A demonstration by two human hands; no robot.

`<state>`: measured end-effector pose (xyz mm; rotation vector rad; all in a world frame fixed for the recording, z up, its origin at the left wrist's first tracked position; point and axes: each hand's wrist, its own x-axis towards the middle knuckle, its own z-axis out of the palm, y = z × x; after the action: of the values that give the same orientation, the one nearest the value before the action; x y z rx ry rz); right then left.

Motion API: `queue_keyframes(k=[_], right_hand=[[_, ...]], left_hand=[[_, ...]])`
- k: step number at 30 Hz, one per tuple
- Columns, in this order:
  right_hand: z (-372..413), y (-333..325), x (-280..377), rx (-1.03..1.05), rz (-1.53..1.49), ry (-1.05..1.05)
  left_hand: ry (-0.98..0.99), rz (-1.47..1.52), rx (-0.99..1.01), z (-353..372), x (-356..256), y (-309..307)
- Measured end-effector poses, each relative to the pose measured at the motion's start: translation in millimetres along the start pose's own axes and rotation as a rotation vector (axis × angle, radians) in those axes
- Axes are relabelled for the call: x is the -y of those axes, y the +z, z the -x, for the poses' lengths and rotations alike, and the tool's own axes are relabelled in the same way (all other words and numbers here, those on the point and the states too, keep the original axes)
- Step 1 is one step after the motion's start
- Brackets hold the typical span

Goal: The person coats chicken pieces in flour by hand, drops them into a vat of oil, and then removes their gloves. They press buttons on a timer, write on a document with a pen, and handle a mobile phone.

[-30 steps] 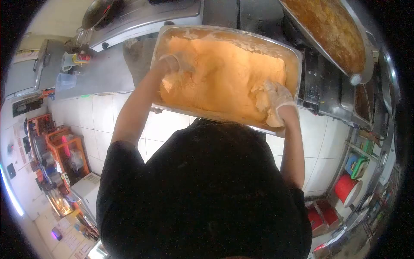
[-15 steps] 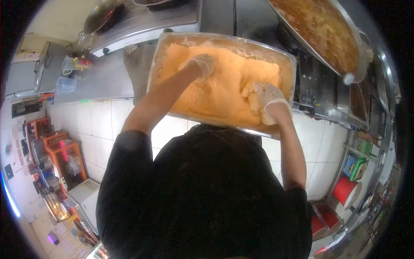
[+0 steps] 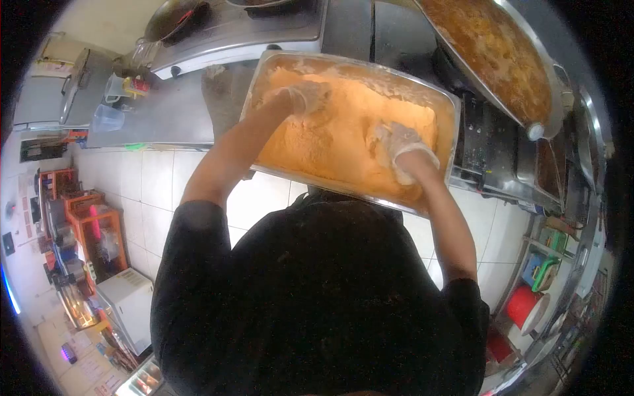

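Note:
A rectangular metal tray (image 3: 360, 193) holds a deep bed of loose orange flour-like powder (image 3: 353, 119), heaped along the far side and clumpy near the left. Both my hands wear clear plastic gloves dusted with it. My left hand (image 3: 309, 99) reaches into the powder at the left, its fingers partly buried and smeared. At the right of the tray, my right hand (image 3: 401, 144) presses down with curled fingers. Powder-covered lumps show around those fingers, but I cannot make out what lies under them.
A large pan (image 3: 495, 56) of bubbling brown oil with food stands beyond the tray at the right. At the back left is a stove (image 3: 257, 30) with pans. A clear plastic jug (image 3: 107, 119) sits on the steel counter (image 3: 165, 119). White floor tiles lie below.
My right hand has shifted slightly left and turned downward, covering the powder-coated lump that showed by its fingers. My left hand stays in the powder. The view has shifted a little.

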<state>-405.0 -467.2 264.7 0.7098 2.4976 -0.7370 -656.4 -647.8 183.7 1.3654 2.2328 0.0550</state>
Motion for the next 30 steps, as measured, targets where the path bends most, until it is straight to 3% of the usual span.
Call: queue_keyframes(k=[5, 6, 8, 11, 13, 15, 18, 20, 22, 24, 25, 26, 27, 28, 30], right_hand=[[8, -11, 14, 0.052, -0.067, 0.000], [11, -13, 15, 0.053, -0.084, 0.025], [2, 7, -6, 0.000, -0.073, -0.003], [2, 9, -10, -0.020, -0.075, 0.020], [-6, 19, -23, 0.015, -0.084, 0.073], [-30, 60, -68, -0.136, 0.007, -0.026], [-43, 66, -85, -0.095, 0.093, -0.093], [-24, 45, -61, -0.093, 0.063, -0.032], [-5, 18, -45, -0.093, 0.029, 0.025], [8, -7, -39, -0.248, 0.156, -0.145], [16, -31, -19, -0.252, 0.157, -0.145], [28, -57, 12, -0.164, 0.093, 0.001], [40, -71, 37, -0.063, 0.030, 0.153], [46, -74, 49, -0.027, -0.028, 0.173], [23, -60, 35, -0.147, 0.005, 0.117]], left_hand=[[0.321, -0.056, -0.099, -36, 10, 33], [0.325, -0.059, -0.103, -44, 11, 31], [0.217, -0.110, 0.123, -56, 9, 28], [0.068, -0.215, 0.149, -57, 1, 25], [0.074, -0.196, 0.151, -60, 4, 23], [0.084, -0.173, 0.157, -71, 21, 33], [0.234, -0.167, 0.069, -79, 42, 41], [-0.022, 0.002, 0.002, -16, -7, -18], [-0.127, 0.105, -0.090, 33, -44, -62], [-0.234, 0.206, -0.182, 60, -56, -66], [-0.050, -0.144, -0.317, 71, -53, -64], [0.138, -0.496, -0.442, 76, -49, -62], [0.141, -0.489, -0.434, 76, -50, -53], [0.109, -0.614, -0.394, 74, -58, -38], [0.054, -0.783, -0.421, 46, -49, -48]])
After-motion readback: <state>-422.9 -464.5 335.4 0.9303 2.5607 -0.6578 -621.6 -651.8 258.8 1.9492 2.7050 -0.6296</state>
